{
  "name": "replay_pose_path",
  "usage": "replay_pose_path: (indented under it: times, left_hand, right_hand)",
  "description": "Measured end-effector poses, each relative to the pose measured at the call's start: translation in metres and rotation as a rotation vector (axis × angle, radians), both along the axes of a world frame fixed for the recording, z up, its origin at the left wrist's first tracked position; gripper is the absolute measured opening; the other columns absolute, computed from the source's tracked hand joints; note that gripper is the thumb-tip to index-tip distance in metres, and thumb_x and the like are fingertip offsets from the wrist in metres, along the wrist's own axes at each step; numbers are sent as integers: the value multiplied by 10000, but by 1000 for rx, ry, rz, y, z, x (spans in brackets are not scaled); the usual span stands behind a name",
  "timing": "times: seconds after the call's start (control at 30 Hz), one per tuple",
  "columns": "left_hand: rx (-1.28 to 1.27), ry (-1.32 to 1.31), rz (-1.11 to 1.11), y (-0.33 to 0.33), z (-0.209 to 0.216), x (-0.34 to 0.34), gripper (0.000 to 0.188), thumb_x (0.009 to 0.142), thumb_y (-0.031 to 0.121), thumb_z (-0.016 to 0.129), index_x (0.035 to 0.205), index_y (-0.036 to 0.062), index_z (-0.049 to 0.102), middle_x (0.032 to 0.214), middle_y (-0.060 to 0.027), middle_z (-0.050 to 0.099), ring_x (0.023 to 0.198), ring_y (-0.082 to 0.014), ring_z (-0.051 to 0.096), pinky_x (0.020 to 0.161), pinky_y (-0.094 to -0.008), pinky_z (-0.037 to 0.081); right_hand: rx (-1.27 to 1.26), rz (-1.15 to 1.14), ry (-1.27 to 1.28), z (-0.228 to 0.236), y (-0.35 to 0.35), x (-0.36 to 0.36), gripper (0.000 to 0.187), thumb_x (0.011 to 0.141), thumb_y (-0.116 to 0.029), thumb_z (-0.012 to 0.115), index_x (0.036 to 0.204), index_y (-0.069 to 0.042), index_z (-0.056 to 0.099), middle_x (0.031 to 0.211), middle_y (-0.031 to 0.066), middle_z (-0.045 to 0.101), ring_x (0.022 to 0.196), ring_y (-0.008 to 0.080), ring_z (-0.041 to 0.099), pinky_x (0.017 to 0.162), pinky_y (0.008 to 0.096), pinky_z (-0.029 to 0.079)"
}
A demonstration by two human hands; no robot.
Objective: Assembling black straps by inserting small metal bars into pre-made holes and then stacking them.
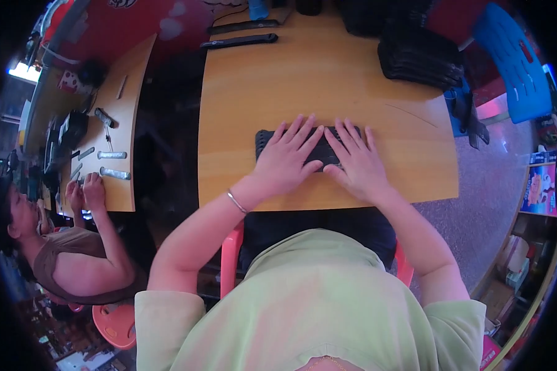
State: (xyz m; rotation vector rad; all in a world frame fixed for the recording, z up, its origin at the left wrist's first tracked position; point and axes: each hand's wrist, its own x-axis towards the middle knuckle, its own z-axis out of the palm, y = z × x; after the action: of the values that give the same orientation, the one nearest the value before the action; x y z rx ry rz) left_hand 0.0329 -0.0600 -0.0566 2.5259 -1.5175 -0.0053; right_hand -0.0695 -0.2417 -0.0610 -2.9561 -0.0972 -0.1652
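A flat black rectangular item (319, 150) with a bumpy left edge lies on the wooden table (241, 179), close to its front edge. My left hand (286, 158) rests flat on its left part, fingers spread. Over the right part lies my right hand (359, 162), also flat with fingers apart. The two index fingertips nearly meet, and both palms hide much of the item, so its exact kind does not show.
At the table's back right sits a stack of black items (419, 59). Two dark strips (240, 41) lie at the back left. A blue chair (515, 68) stands beyond the right side. To the left, another person (80, 260) works at a second table (125, 105).
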Motion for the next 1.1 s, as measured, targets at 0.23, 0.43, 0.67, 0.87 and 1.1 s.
replay_pose_path:
  times: [0.23, 0.43, 0.67, 0.87, 1.1]
  left_hand:
    - [111, 41, -164, 64, 23, 39, 617, 892, 375, 486, 1444, 161, 310, 1528, -144, 169, 1405, -332, 175, 1137, -450, 170]
    - [147, 64, -263, 86, 9, 56, 615, 866, 388, 503, 1419, 159, 358, 1513, -158, 209, 1395, -344, 192, 1136, -473, 159]
    - [137, 87, -257, 82, 8, 60, 634, 824, 402, 553, 1391, 162, 402, 1490, -168, 259, 1376, -355, 237, 1121, -490, 189]
    - [152, 97, -252, 79, 7, 63, 649, 787, 380, 594, 1376, 171, 421, 1486, -166, 270, 1372, -354, 251, 1112, -495, 208]
    - [159, 115, -273, 77, 6, 64, 629, 805, 407, 530, 1359, 123, 440, 1470, -212, 283, 1360, -401, 264, 1109, -515, 190]
  right_hand:
    - [261, 133, -190, 12, -78, -3, 435, 859, -220, 582, 1257, -59, 514, 1274, 142, 518, 1199, 318, 460, 1010, 420, 368]
    - [249, 181, -190, 5, -88, -9, 362, 822, -100, 569, 1184, -74, 556, 1159, 117, 552, 1084, 314, 506, 947, 414, 415]
    - [243, 169, -165, -1, -89, 0, 345, 811, -95, 570, 1154, -123, 582, 1132, 116, 540, 1077, 313, 500, 937, 418, 421]
    - [266, 149, -123, -1, -90, 2, 315, 821, -64, 557, 1127, -98, 625, 1143, 125, 523, 1080, 326, 486, 951, 410, 411]
    - [263, 138, -123, -2, -88, 3, 327, 800, -34, 566, 1109, -111, 640, 1133, 123, 524, 1082, 322, 485, 940, 408, 421]
